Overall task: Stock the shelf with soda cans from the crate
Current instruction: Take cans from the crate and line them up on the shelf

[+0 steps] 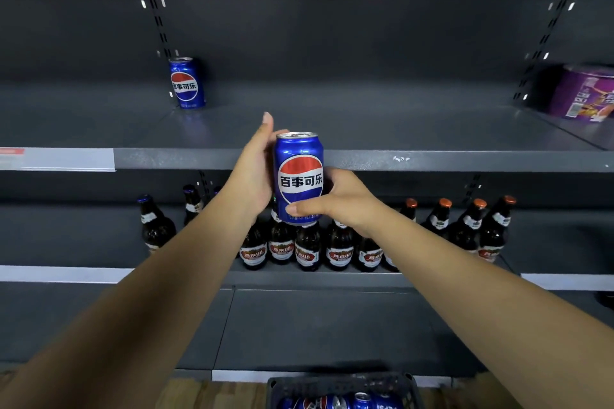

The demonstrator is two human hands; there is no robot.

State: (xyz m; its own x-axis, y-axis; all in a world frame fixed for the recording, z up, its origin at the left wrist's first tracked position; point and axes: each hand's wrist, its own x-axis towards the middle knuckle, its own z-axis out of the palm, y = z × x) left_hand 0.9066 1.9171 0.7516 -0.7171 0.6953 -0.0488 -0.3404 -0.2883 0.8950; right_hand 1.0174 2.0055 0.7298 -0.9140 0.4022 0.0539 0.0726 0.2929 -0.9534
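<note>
Holding soda can (299,176) upright, top up, label facing near, before shelf (365,161) edge | left hand (255,173) curled round its left side | right hand (342,202) grips its base, thumb across front

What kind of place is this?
Probably a shop's drinks aisle: long metal shelves with price strips, a row of matching bottles, and a crate of cans on the floor, one can held by the left hand and right hand.
</note>
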